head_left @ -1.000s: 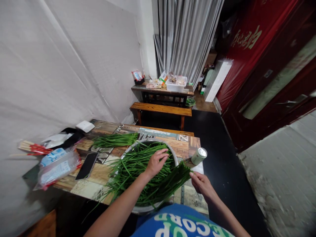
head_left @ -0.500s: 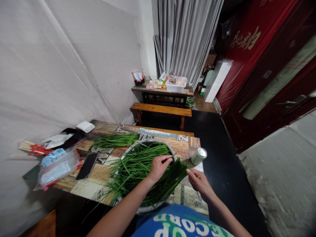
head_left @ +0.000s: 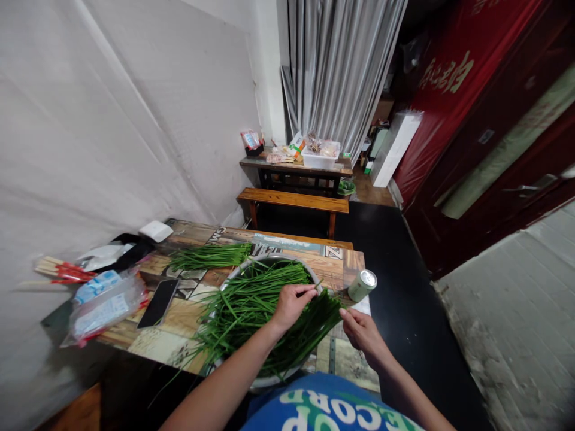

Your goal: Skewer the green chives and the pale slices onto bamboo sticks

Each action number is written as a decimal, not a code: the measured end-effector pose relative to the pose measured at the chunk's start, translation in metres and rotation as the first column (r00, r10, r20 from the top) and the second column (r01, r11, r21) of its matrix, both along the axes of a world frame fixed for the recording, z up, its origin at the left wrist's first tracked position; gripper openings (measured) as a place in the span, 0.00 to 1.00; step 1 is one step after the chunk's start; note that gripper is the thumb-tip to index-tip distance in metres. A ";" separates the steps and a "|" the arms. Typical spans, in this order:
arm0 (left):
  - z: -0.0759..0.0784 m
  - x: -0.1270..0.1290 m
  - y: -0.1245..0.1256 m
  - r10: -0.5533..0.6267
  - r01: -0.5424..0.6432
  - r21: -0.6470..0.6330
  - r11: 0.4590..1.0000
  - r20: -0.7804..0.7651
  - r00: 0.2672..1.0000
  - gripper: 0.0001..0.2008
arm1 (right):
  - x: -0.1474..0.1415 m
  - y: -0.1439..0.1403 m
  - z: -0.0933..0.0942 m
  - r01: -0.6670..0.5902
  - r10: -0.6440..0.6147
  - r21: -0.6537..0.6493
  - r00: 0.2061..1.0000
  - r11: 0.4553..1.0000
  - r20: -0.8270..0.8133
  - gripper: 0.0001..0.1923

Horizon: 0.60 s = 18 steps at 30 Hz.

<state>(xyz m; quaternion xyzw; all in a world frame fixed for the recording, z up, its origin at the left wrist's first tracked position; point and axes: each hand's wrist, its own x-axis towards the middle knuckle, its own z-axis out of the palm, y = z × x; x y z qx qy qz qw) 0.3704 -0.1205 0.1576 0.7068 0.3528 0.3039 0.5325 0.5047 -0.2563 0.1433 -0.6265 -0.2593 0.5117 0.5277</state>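
I see a heap of long green chive stalks point(head_left: 260, 308) lying in the wide round metal basin point(head_left: 269, 261) on the patterned wooden worktop point(head_left: 188, 311). My left hand point(head_left: 291, 303) is curled over the stalks at the basin's near right side, pinching a few, I think; the fingertips blur. My right hand point(head_left: 362, 331), just right of the basin, is closed on the stalk ends. This looks like sorting; next needs one stalk teased free. A green drinks can point(head_left: 362, 285) stands right of the basin.
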 end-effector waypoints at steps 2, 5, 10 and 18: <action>-0.003 0.001 -0.002 -0.021 0.020 -0.038 0.999 -0.019 1.000 0.11 | -0.001 0.000 -0.001 0.003 -0.003 -0.003 1.000 1.000 -0.009 0.24; -0.008 0.000 -0.006 -0.115 0.115 0.011 0.993 -0.039 0.993 0.10 | -0.002 0.001 -0.004 0.007 -0.007 -0.020 1.000 1.000 -0.010 0.24; -0.021 -0.009 0.012 -0.279 0.282 0.006 0.959 -0.130 0.951 0.17 | 0.004 -0.006 -0.011 -0.007 0.007 -0.004 1.000 1.000 -0.018 0.23; -0.091 -0.025 0.063 -0.093 0.396 0.361 0.845 -0.629 0.772 0.08 | 0.016 -0.030 -0.025 -0.086 0.086 -0.003 0.995 0.996 -0.040 0.24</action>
